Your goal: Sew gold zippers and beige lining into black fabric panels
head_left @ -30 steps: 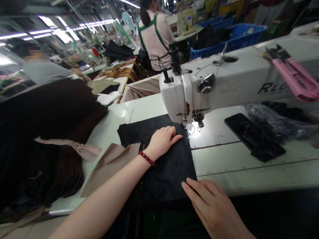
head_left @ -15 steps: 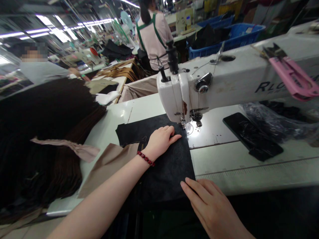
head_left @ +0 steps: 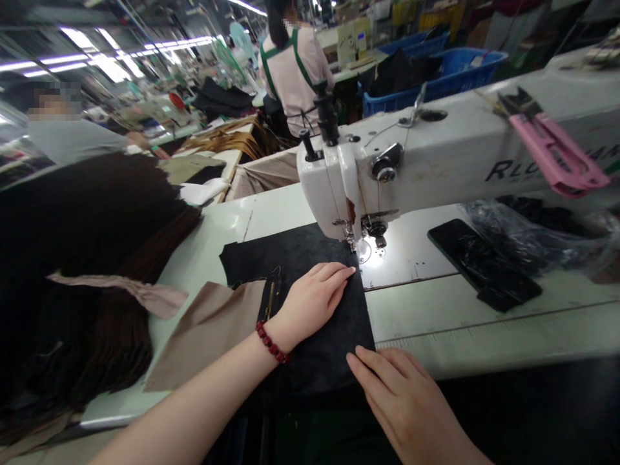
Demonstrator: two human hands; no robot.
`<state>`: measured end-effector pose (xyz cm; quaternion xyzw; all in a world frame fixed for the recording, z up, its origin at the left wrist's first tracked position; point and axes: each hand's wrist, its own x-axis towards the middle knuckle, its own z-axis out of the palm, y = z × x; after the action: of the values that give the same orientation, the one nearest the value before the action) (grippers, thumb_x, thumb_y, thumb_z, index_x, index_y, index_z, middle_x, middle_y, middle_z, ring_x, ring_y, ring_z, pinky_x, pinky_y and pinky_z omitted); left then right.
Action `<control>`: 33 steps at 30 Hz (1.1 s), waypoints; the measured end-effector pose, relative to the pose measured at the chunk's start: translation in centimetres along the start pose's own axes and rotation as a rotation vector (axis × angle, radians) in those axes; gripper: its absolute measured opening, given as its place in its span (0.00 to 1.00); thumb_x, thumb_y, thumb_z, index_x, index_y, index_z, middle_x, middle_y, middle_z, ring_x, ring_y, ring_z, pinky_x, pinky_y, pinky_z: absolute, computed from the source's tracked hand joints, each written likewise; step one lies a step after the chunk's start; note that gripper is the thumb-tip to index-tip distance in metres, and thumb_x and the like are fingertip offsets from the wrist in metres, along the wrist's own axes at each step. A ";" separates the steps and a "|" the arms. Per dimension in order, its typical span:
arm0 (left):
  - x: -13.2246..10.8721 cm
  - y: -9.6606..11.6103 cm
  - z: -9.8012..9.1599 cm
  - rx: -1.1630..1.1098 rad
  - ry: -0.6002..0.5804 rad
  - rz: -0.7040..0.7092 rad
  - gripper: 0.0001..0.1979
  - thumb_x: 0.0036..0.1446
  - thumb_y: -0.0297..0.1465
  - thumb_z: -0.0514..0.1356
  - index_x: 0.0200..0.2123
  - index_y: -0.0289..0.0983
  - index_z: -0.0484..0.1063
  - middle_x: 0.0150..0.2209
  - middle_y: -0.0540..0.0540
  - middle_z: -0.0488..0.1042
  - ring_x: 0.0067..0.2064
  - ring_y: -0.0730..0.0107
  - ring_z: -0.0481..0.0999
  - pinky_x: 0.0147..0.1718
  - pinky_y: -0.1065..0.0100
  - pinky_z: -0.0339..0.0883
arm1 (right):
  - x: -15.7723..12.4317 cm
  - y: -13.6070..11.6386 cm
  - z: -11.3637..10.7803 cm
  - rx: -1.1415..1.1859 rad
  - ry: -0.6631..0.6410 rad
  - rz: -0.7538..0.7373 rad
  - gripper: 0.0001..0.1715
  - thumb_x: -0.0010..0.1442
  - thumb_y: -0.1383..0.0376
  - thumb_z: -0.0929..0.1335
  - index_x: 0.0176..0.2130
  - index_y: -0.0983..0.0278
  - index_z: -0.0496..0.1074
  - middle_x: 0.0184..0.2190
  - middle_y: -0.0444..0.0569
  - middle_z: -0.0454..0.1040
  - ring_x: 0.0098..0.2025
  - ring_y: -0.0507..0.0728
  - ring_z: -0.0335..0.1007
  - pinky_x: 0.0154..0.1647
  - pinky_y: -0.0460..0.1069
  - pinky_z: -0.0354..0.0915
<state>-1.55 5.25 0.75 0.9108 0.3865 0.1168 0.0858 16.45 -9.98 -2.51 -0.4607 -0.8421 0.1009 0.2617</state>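
Note:
A black fabric piece (head_left: pixel 320 361) lies on the sewing table, its right edge running up to the presser foot (head_left: pixel 352 245) of a white sewing machine (head_left: pixel 329 187). My left hand (head_left: pixel 312 300) lies over this fabric with fingers stretched towards that edge, just below the foot. At the wrist is a red beaded bracelet (head_left: pixel 272 342). A brass-toothed zipper (head_left: pixel 270 302) shows beside the hand, next to a beige fabric panel (head_left: pixel 208 329). My right hand (head_left: pixel 404 394) rests at the lower right edge of the black fabric, fingers extended on it; its thumb is not clearly visible.
A tall stack of dark fabric (head_left: pixel 92 258) stands at the left with a pale strip (head_left: pixel 121 287) on it. To the right lie a phone (head_left: pixel 465 248) and a plastic bag (head_left: pixel 527 226). Pink thread snips (head_left: pixel 557 152) rest on the machine arm. Two people work beyond.
My left hand has slid back towards me over the fabric, and its fingers lie straighter; more of the zipper shows. My right hand stays at the edge. The view has shifted slightly.

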 end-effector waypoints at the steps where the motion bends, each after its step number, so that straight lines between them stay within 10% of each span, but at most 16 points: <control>1: -0.4 -0.1 0.0 -0.016 -0.003 -0.002 0.15 0.69 0.30 0.49 0.56 0.42 0.67 0.57 0.47 0.69 0.57 0.64 0.68 0.59 0.59 0.64 | 0.1 0.0 0.0 0.006 -0.003 0.006 0.25 0.64 0.71 0.63 0.60 0.66 0.67 0.54 0.50 0.73 0.46 0.58 0.67 0.48 0.54 0.68; 14: -0.1 -2.0 0.5 -0.081 -0.007 0.068 0.18 0.69 0.27 0.48 0.60 0.41 0.64 0.64 0.48 0.64 0.64 0.64 0.62 0.64 0.54 0.59 | 1.4 0.8 0.0 -0.072 -0.029 0.011 0.27 0.64 0.71 0.64 0.61 0.63 0.65 0.57 0.49 0.70 0.52 0.58 0.65 0.56 0.54 0.61; 22: 0.0 -1.8 0.6 -0.073 -0.007 0.063 0.16 0.70 0.32 0.49 0.58 0.41 0.65 0.63 0.48 0.65 0.63 0.64 0.63 0.63 0.55 0.58 | -2.1 -0.7 -0.6 -0.179 -0.137 -0.010 0.38 0.60 0.73 0.63 0.67 0.72 0.53 0.28 0.46 0.69 0.28 0.55 0.63 0.32 0.53 0.58; 33: 0.0 -1.6 0.4 -0.083 -0.013 0.042 0.16 0.70 0.33 0.50 0.57 0.42 0.65 0.63 0.47 0.66 0.62 0.63 0.64 0.63 0.54 0.59 | -3.4 -0.7 -0.2 -0.215 -0.194 0.054 0.45 0.59 0.73 0.64 0.70 0.67 0.44 0.24 0.41 0.68 0.24 0.53 0.63 0.29 0.53 0.54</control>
<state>-2.53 6.28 -0.06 0.9152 0.3616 0.1287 0.1232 17.52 -13.24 -3.24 -0.4966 -0.8567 0.0612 0.1253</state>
